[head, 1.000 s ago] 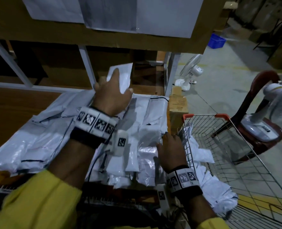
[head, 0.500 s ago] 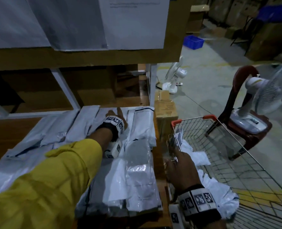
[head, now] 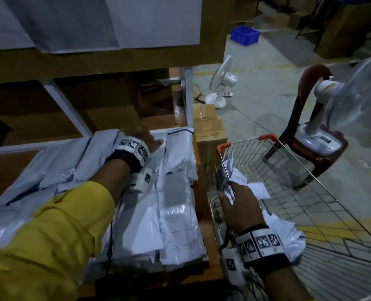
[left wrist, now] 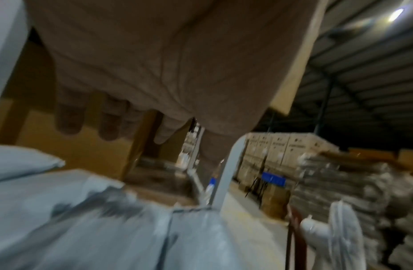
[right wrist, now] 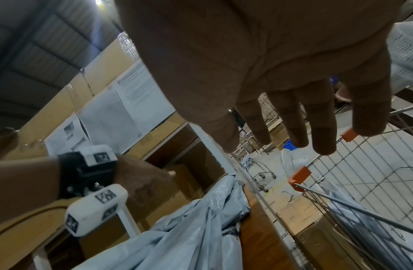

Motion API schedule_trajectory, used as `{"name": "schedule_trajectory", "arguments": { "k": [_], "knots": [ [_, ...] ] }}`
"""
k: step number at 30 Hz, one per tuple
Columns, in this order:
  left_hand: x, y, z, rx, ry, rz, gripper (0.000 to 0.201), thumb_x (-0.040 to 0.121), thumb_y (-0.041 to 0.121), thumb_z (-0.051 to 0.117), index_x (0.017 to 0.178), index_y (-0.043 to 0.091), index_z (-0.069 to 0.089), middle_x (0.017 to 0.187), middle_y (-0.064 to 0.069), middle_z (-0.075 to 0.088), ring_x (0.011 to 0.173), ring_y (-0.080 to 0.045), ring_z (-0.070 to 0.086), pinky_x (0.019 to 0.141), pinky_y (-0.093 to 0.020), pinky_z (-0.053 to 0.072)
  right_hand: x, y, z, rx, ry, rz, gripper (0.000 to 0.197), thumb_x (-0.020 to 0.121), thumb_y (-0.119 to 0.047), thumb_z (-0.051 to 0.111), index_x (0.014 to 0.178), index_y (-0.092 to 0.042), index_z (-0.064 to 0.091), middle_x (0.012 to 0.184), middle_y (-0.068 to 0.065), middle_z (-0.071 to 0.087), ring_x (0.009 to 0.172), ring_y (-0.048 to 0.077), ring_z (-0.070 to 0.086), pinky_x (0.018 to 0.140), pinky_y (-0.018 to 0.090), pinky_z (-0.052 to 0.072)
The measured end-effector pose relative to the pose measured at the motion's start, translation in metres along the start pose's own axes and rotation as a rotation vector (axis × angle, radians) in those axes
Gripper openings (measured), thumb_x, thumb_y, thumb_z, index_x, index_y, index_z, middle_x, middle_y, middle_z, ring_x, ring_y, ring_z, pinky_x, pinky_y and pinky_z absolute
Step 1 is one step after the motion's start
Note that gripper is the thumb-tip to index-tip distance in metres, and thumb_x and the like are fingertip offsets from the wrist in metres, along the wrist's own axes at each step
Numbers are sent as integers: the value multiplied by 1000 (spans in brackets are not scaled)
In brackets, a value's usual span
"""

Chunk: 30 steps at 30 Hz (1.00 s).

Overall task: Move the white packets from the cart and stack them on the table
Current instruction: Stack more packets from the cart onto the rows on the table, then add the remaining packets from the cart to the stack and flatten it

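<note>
Left hand [head: 146, 141] fingertips hidden, fingers [left wrist: 69, 117] straight over stacked white packets [head: 175, 198] lying lengthwise away, right hand [head: 241, 205] fingers [right wrist: 323, 127] spread empty above cart [head: 310, 192]

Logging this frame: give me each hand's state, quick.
Left hand: open, fingers straight, over the packets on the table.
Right hand: open, holding nothing, reaching into the cart.

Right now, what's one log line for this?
left hand: open, on table packets | right hand: open, over cart packets | step: reaching
</note>
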<state>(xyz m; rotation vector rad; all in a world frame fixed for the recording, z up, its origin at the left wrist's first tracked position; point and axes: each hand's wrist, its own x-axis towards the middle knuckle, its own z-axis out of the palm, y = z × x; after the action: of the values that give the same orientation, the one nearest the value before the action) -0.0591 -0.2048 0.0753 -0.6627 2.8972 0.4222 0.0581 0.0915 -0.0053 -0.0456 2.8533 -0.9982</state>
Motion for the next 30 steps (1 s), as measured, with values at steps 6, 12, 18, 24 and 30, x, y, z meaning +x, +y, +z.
{"name": "schedule_trajectory", "arguments": {
  "k": [6,12,18,24,30],
  "knots": [
    [-63,28,-48,-257,216,246,76,83,71,49,143,25,49,145,-18,47,134,-38,43,111,-50,39,-38,25,-5,-46,-48,129,41,96,-52,47,121,-21,58,110,9,62,106,32,60,88,45,51],
    [-161,54,-21,-366,331,563,64,89,62,49,140,23,53,138,-8,54,130,-27,47,110,-38,37,-93,62,3,-290,-177,303,44,95,-48,54,131,-23,50,123,11,54,116,35,54,94,46,47],
    [-234,66,30,-292,317,684,57,91,55,53,139,24,53,141,-4,53,134,-27,46,109,-41,38,-156,108,15,-537,-226,321,52,96,-43,51,145,-28,39,137,11,49,125,35,48,101,44,42],
    [-301,71,71,-255,315,704,54,91,43,59,140,22,53,139,-5,53,128,-28,49,105,-37,41,-228,137,41,-607,-232,335,38,86,-17,43,110,-7,70,121,31,60,108,47,57,95,56,41],
    [-354,69,94,-274,236,707,53,92,38,64,142,22,52,142,-6,50,130,-26,45,101,-27,32,-270,130,23,-685,-102,325,56,99,-29,33,154,-28,28,152,28,34,139,52,24,112,64,7]
  ]
}}
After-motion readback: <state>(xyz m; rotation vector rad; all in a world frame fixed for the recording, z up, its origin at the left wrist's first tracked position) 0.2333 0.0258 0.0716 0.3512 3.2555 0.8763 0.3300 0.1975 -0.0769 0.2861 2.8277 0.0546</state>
